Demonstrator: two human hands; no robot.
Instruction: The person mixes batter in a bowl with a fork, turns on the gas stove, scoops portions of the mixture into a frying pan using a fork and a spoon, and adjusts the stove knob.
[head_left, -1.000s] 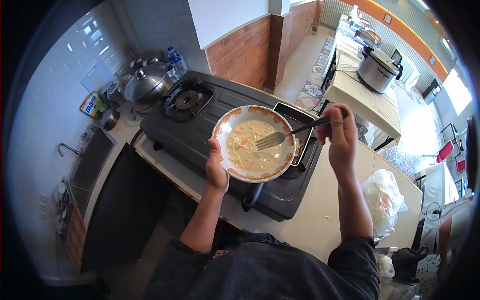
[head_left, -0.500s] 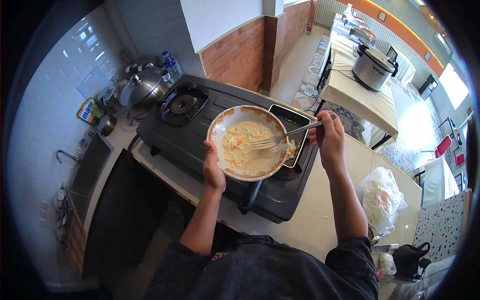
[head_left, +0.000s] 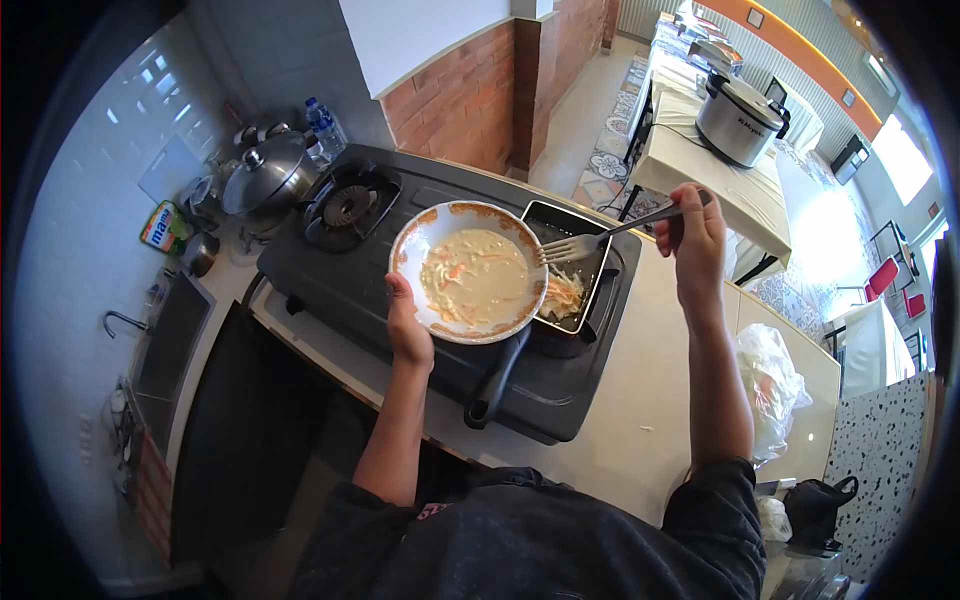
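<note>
My left hand (head_left: 408, 325) grips the near left rim of a white bowl (head_left: 408, 245) with an orange patterned border. Pale batter (head_left: 480, 280) with shredded vegetables lies in the bowl, which is held above the stove. In my right hand (head_left: 692, 240) is a metal fork (head_left: 580, 247); its tines are at the bowl's right rim, over the pan. The rectangular frying pan (head_left: 597, 285) sits on the right burner, partly hidden by the bowl. A clump of shredded vegetable mix (head_left: 562, 295) rests inside it, and its black handle (head_left: 497, 378) points toward me.
The black two-burner stove (head_left: 430, 185) has a bare left burner (head_left: 350, 207). A lidded pot (head_left: 268, 175) and water bottle (head_left: 322, 125) stand beyond it. A plastic bag (head_left: 770, 390) lies on the right counter. A large cooker (head_left: 740, 120) stands on a table behind.
The fork has come out of the batter and moved right to the bowl's rim. The bowl has shifted slightly left, showing more of the pan and the vegetable mix in it.
</note>
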